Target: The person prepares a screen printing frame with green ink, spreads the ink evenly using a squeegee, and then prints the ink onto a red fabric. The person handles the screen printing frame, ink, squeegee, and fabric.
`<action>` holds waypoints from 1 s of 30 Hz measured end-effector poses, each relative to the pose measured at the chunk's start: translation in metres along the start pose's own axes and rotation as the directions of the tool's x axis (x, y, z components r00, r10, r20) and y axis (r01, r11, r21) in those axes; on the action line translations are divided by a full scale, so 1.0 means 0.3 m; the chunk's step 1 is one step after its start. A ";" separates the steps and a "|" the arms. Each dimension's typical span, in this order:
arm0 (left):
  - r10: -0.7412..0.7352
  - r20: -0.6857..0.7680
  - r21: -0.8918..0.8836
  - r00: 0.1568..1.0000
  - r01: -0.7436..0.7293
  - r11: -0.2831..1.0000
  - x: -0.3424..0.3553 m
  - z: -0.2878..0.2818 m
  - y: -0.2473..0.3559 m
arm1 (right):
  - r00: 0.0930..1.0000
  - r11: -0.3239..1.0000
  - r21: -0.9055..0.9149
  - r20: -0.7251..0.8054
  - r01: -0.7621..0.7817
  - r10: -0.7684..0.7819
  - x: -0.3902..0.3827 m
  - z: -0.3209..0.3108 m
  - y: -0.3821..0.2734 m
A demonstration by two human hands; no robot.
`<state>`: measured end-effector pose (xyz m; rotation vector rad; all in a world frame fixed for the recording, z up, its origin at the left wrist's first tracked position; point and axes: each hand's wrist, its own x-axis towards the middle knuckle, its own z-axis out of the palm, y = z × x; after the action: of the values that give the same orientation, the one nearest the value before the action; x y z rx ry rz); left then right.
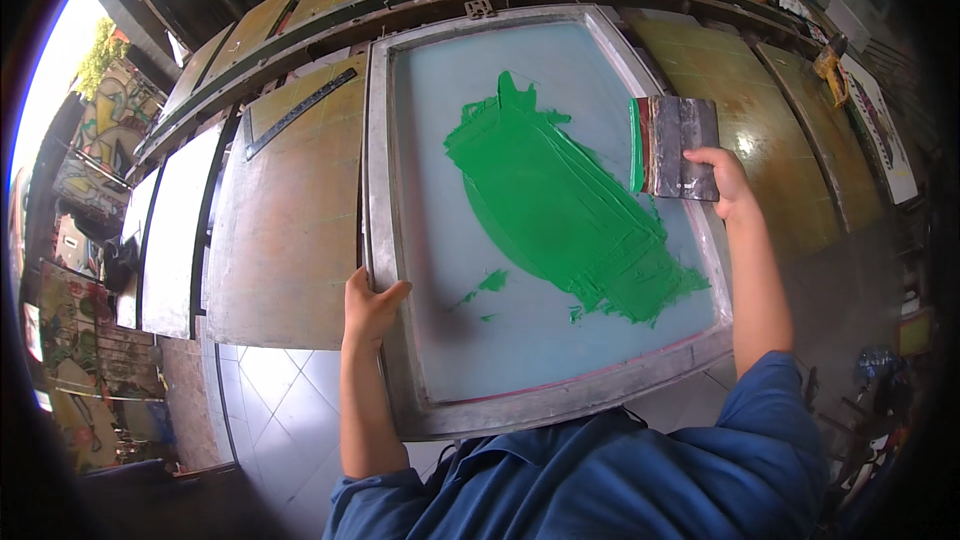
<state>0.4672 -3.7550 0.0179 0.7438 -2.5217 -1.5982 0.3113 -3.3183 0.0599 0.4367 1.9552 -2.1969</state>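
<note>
A large metal-framed printing screen (385, 190) lies tilted in front of me, its pale blue mesh bearing a thick smear of green ink (550, 205). My left hand (372, 312) grips the frame's left side, thumb on top and the fingers hidden beneath. In my right hand (728, 180) is a dark squeegee (683, 145), held at its right edge with the thumb across its face. Green ink coats the squeegee's left edge. It is above the screen's right side; whether it touches the mesh I cannot tell.
Flat printing boards (290, 210) line both sides of the screen. A black metal square ruler (300, 112) rests on the left one. Behind runs a long dark rail (330, 35) with a hinge clamp (480, 8). A yellow tool (832, 70) lies far right. Tiled floor (275, 390) shows below.
</note>
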 end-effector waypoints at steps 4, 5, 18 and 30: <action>0.016 -0.001 0.046 1.000 -0.016 0.999 0.023 0.002 -0.015 | 1.000 1.000 -0.004 0.016 0.002 -0.002 0.029 -0.020 0.017; 0.017 0.002 0.021 1.000 -0.017 1.000 0.028 0.005 -0.015 | 1.000 1.000 0.000 0.019 0.001 -0.001 0.034 -0.026 0.017; -0.010 0.030 0.002 1.000 0.010 1.000 0.048 0.019 -0.009 | 1.000 1.000 -0.023 -0.013 0.009 -0.010 0.009 -0.003 -0.009; 0.006 0.044 0.010 0.999 -0.007 1.000 0.071 0.014 -0.004 | 1.000 1.000 0.029 -0.002 -0.003 0.003 0.017 -0.004 0.008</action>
<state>0.4475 -3.7611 0.0107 0.7085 -2.5614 -1.6184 0.3073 -3.3169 0.0559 0.4467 1.9242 -2.2269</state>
